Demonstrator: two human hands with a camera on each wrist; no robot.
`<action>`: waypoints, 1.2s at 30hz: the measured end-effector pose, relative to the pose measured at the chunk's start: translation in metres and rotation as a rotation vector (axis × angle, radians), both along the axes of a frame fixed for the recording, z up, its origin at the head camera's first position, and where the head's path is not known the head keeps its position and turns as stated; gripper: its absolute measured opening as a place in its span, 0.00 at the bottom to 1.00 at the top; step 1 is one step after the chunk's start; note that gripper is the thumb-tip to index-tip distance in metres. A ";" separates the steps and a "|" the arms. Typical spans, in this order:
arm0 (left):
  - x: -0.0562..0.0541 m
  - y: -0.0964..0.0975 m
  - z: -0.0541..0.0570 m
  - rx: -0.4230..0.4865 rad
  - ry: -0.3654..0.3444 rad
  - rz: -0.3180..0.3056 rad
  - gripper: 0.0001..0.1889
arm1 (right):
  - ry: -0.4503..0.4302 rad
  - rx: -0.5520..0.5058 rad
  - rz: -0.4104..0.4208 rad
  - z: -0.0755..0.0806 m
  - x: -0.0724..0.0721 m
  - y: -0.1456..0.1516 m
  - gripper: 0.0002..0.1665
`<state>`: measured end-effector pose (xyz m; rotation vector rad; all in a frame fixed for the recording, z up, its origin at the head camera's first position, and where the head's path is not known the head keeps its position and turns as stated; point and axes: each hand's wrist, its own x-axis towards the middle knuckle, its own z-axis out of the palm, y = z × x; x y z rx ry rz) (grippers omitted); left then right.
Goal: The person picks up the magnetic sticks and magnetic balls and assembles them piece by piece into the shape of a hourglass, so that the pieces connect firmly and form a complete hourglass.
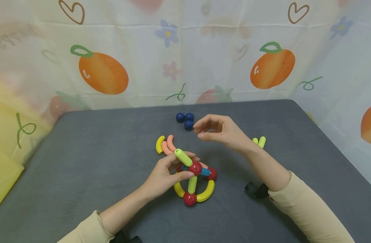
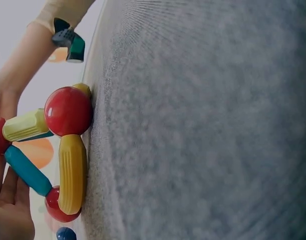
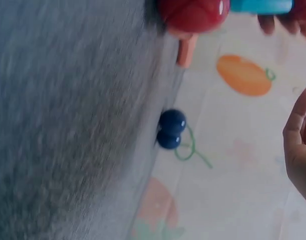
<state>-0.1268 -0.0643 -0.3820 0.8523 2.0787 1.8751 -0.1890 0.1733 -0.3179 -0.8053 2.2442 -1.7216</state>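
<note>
The ball-and-rod frame (image 1: 205, 192) stands near the middle of the desk (image 1: 112, 145). The left hand (image 1: 162, 174) pinches its upper red ball (image 1: 195, 168), thumb at the near side. The right hand (image 1: 223, 131) hangs above the desk, its fingers loosely bent, with nothing seen in its grasp.

Risks, in the inspector's judgement: the joints appear to rely on end contact alone, so a sideways pull on the upper red ball could part the lower green rod (image 1: 192, 185) from the front red ball (image 1: 190, 199) and let the frame fold. The upper green rod (image 1: 183, 157) leans outward with a free end; a knock from either hand could detach it. The dark blue balls (image 1: 188, 125) lie loose and could roll if brushed.

Comparison of views: in the head view the right fingertips appear beside the dark blue balls; the right wrist view shows that hand raised well apart from them. That view also reveals left fingertips beyond the blue rod (image 1: 205, 171). Only the head view shows all three dark blue balls. The left wrist view shows the front red ball low against the desk surface.
</note>
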 end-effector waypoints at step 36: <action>0.005 0.003 0.001 0.033 0.074 0.040 0.14 | 0.141 0.589 -0.231 -0.036 -0.083 -0.043 0.18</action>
